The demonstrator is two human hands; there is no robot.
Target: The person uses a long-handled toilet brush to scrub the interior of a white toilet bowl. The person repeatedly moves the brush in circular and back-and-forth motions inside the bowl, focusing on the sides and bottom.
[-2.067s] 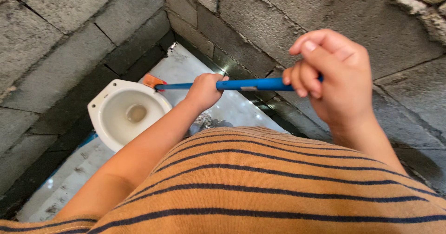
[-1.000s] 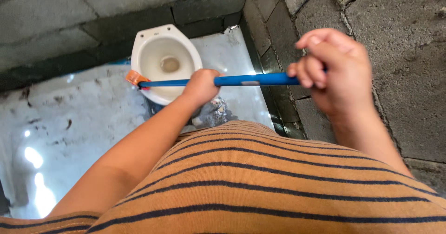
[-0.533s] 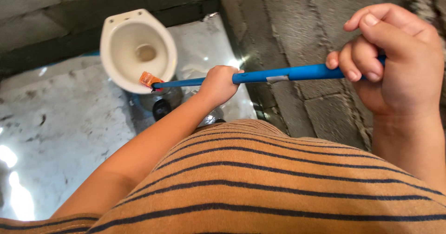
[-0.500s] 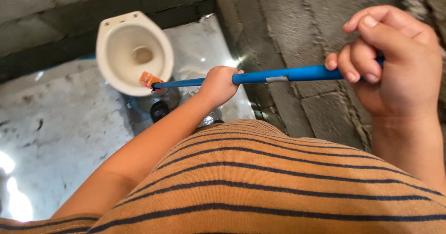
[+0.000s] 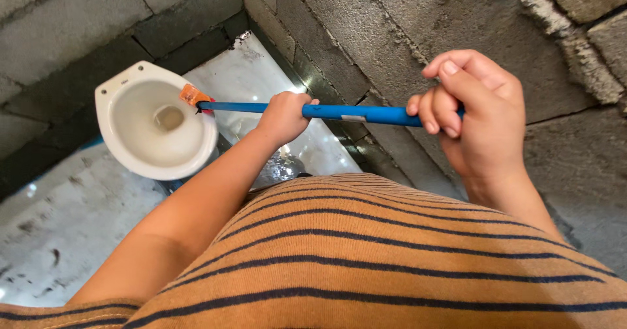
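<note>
I hold a long blue handle (image 5: 356,113) level in front of me with both hands. My left hand (image 5: 282,116) is closed around its middle. My right hand (image 5: 477,116) grips it nearer the upper end, close to the camera. An orange head (image 5: 193,96) at the far end of the handle hangs over the rim of a white toilet bowl (image 5: 127,159) on the floor below. My orange shirt with dark stripes (image 5: 392,257) fills the lower part of the view.
Bare grey block walls (image 5: 405,35) close in at the back and on the right, meeting in a corner behind the bowl. The floor (image 5: 52,231) is wet, pale and shiny, with dark specks on it.
The view has swung, so the bowl now sits lower left and the corner of the walls shows. The orange head moved from beside the bowl's near rim to over its rim. Both hands keep their grip.
</note>
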